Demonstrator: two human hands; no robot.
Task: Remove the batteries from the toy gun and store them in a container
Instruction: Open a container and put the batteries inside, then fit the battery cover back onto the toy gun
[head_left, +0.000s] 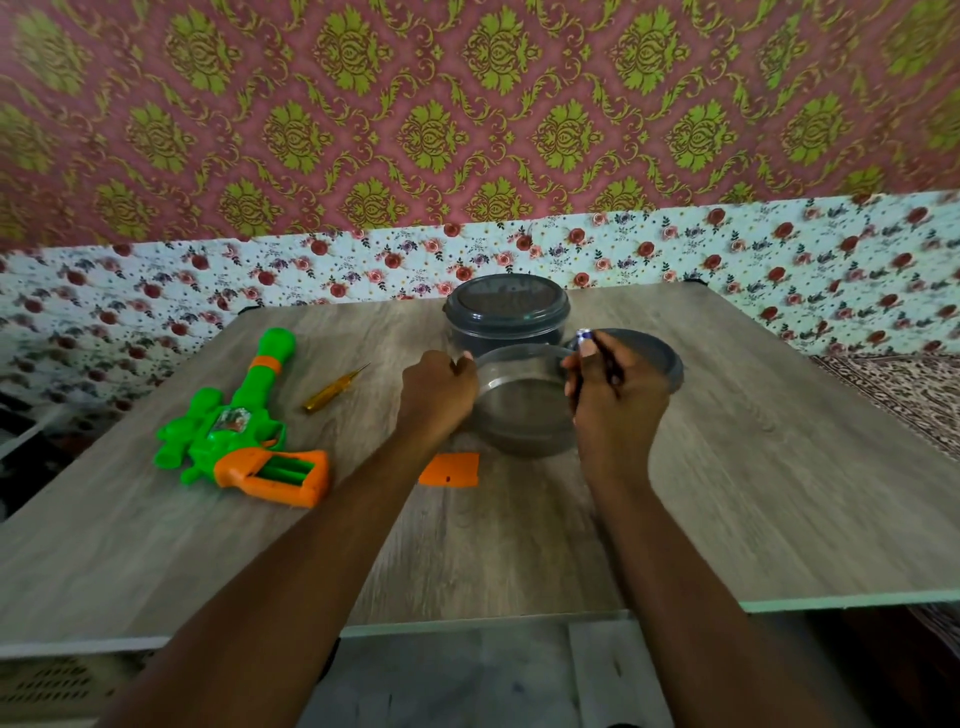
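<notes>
My left hand (439, 387) steadies the open tub (524, 402) on the surface (727, 493); my right hand (613, 395) fingers pinch batteries (584, 335) just above its rim. Storing step; next I lower and release them inside.

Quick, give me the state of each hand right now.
Left hand: closed on the rim of the open container, steadying it.
Right hand: closed, holding a battery above the container.
</notes>
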